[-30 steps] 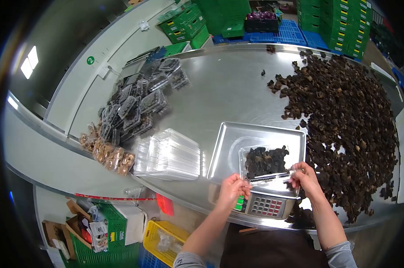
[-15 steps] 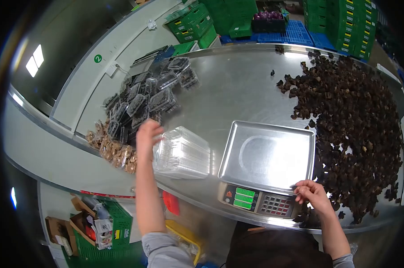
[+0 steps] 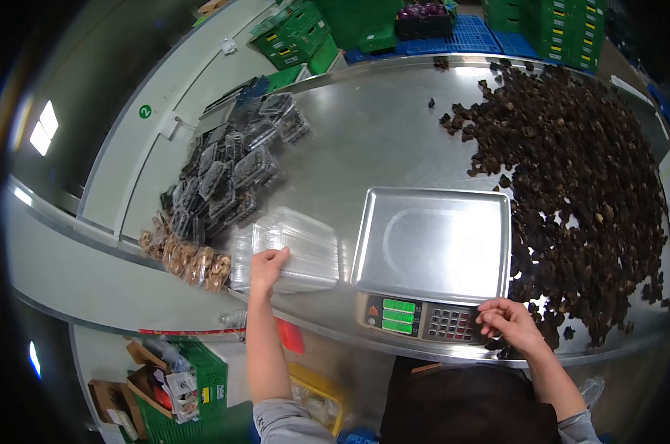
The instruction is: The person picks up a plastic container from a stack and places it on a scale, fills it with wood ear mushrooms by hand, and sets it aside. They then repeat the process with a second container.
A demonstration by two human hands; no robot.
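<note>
My left hand (image 3: 267,271) is at the near left side of a stack of clear plastic boxes (image 3: 305,248), its thumb on top and its other fingers mostly hidden, closed on the stack's edge. Over the right end of the scale's keypad hovers my right hand (image 3: 510,323), its fingers curled in; whether anything sits in them is hidden. Between the hands stands a digital scale (image 3: 431,240) with a bare metal pan and green lit displays. A wide heap of dark brown, mushroom-like pieces (image 3: 587,192) spreads to the right of the scale.
Filled lidded clear boxes (image 3: 228,170) with dark contents pile up at the left, beside packs of light brown pieces (image 3: 194,263). Beyond the steel table (image 3: 364,126) stand green crates (image 3: 290,37). A yellow basket (image 3: 316,392) sits below the front edge.
My left hand has come down from above the left side of the stack onto its near left edge. My right hand stays by the keypad. The view has shifted slightly.
</note>
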